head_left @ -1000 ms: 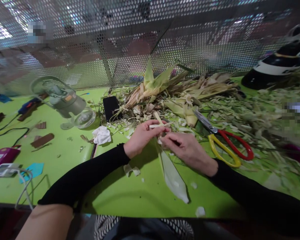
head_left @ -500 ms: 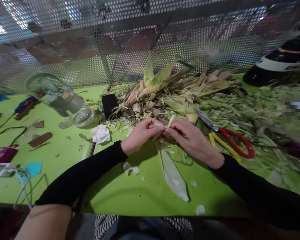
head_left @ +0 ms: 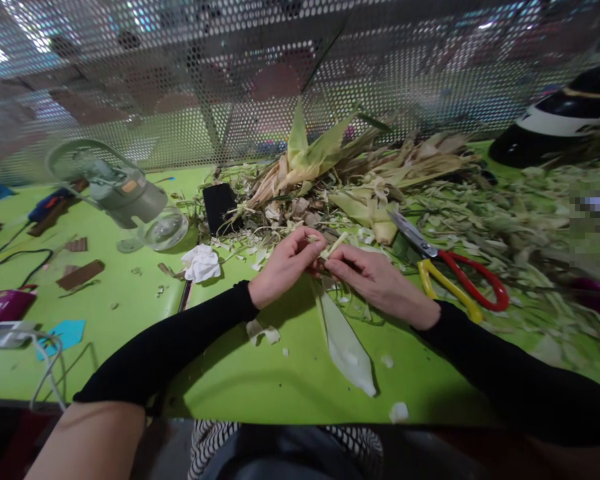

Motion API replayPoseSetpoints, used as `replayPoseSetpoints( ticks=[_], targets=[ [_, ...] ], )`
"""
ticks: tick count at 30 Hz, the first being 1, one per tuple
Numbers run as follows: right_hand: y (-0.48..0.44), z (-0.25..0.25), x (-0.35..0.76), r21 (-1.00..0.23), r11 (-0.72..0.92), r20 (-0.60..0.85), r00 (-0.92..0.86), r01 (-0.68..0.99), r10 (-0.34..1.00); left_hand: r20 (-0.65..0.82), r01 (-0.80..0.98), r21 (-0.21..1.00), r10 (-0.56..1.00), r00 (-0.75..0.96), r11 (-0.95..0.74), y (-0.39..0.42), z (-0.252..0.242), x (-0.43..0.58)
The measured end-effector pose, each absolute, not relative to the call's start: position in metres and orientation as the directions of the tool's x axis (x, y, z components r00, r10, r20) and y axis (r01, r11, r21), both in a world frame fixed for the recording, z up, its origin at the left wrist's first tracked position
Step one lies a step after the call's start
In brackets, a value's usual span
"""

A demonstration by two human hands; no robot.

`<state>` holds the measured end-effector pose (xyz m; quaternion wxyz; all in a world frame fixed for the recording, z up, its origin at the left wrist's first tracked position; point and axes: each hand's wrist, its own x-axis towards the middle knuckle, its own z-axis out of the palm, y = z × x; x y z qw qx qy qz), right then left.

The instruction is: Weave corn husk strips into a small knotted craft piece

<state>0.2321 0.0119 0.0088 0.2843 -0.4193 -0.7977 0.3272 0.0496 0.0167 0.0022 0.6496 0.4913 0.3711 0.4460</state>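
Note:
My left hand (head_left: 291, 265) and my right hand (head_left: 375, 277) meet over the green table, fingertips pinched close together. Between them is a narrow strip of pale corn husk (head_left: 337, 246), one end poking up past my right fingers. A wide, pale husk leaf (head_left: 347, 350) hangs below and lies toward me, its tip near the table's front edge; whether it joins the strip is hidden by my fingers. To the right of my right hand lie scissors (head_left: 453, 263) with one red and one yellow handle, blades half under husk scraps.
Dried husks (head_left: 315, 157) are heaped behind my hands, with cut scraps (head_left: 510, 220) to the right. A phone (head_left: 220, 208), a crumpled tissue (head_left: 201, 264) and a tipped green-lidded bottle (head_left: 135, 200) lie on the left. A perforated metal screen (head_left: 170, 100) borders the back.
My left fingers have curled further over the strip, and less of it shows between the hands. My right hand has shifted slightly left. The view has tilted a little.

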Motion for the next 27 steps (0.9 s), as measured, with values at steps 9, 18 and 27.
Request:
replayPoseSetpoints(
  ticks=[9, 18, 27],
  targets=[
    [0.011, 0.012, 0.232, -0.743, 0.384, 0.188, -0.380, 0.548, 0.906, -0.135, -0.183, 0.952, 0.871, 0.473, 0.247, 0.016, 0.002, 0.047],
    [0.008, 0.013, 0.230, -0.698, 0.397, 0.272, -0.292, 0.597, 0.917, -0.060, 0.130, 0.991, 0.869, 0.492, -0.005, 0.010, 0.000, 0.047],
    [0.009, 0.012, 0.231, -0.693, 0.509, 0.391, -0.326, 0.510, 0.861, -0.149, 0.125, 0.987, 0.850, 0.504, 0.099, 0.006, 0.007, 0.050]
  ],
)
